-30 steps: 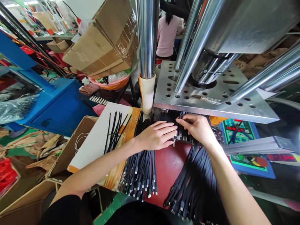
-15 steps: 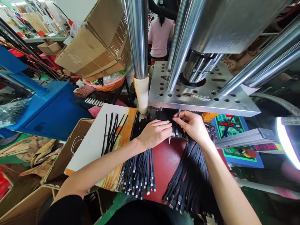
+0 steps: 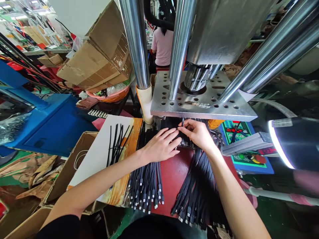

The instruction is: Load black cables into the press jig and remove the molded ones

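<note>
My left hand (image 3: 161, 145) lies palm down with its fingers spread, over the front edge of a dark metal fixture (image 3: 186, 143) below the press plate. Beside it, my right hand (image 3: 195, 132) has thumb and forefinger pinched together on a thin grey stick (image 3: 183, 121), whose kind I cannot make out. The fingertips of both hands almost meet. Under my left wrist hangs a bundle of black USB cables (image 3: 147, 186) with metal plugs toward me. Another bundle of black cables (image 3: 191, 192) spreads below my right forearm. What lies under my left palm is hidden.
A perforated steel press plate (image 3: 201, 111) hangs close above my hands between chrome columns (image 3: 136, 43). At left, a white board (image 3: 94, 152) carries several short black cables. A control panel (image 3: 239, 132) and a ring lamp (image 3: 280, 146) stand right. A person in pink sits beyond.
My left hand's fingers have spread wider and it has shifted slightly. My right hand keeps its pinch on the stick. The whole view has turned a little to the right.
</note>
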### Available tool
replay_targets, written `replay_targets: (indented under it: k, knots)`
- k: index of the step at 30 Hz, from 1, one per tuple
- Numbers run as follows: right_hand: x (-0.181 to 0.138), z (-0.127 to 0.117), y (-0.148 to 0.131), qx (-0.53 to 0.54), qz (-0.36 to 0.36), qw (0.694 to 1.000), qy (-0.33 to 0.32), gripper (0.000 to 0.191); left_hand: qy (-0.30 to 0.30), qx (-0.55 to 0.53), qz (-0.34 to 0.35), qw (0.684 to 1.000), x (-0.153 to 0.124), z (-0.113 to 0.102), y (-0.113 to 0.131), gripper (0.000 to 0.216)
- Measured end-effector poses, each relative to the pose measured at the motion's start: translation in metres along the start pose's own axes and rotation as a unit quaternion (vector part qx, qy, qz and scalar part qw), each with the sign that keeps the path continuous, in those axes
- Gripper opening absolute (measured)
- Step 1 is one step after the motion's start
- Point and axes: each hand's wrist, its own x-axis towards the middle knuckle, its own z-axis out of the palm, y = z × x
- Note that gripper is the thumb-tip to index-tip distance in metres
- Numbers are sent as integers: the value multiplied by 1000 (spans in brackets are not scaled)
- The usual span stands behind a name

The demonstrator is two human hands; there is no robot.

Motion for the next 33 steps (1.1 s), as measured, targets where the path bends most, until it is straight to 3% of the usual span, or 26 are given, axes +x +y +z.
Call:
replay_targets:
  k: [5, 8, 10, 12, 16, 24, 27, 30, 32, 33]
  knots:
    - [-8, 2, 0, -37, 9, 997, 61, 49, -19, 55, -57, 997, -1, 4, 25, 64]
    - [-33, -2, 1, -151, -45, 982, 99, 37, -47, 71, -83, 993, 1, 0, 34, 74]
    - [-49, -4, -1, -274, -87, 955, 71, 43, -59, 53, -83, 993, 5, -3, 31, 75]
    - [-54, -2, -6, -385, -84, 919, 26, 49, -64, 21, -88, 994, 12, -5, 23, 74]
    - [-27, 8, -14, -495, -35, 868, -2, 53, -70, -33, -127, 989, 32, -2, -5, 70]
    - [52, 12, 4, -425, -68, 903, 11, 51, -57, -36, -159, 985, 73, 15, -47, 49]
    - [63, 12, -3, -406, -69, 911, 14, 52, -29, -38, -135, 990, 89, 16, -63, 44]
    - [24, 3, -17, -393, -75, 916, 13, 52, 5, -63, -105, 992, 76, 2, -62, 40]
    - [-35, -4, -22, -386, -69, 919, 45, 50, 25, -74, -86, 993, 40, -13, -42, 37]
    - [-70, -8, -20, -383, -40, 918, 93, 50, 32, -77, -75, 994, 15, -21, -26, 33]
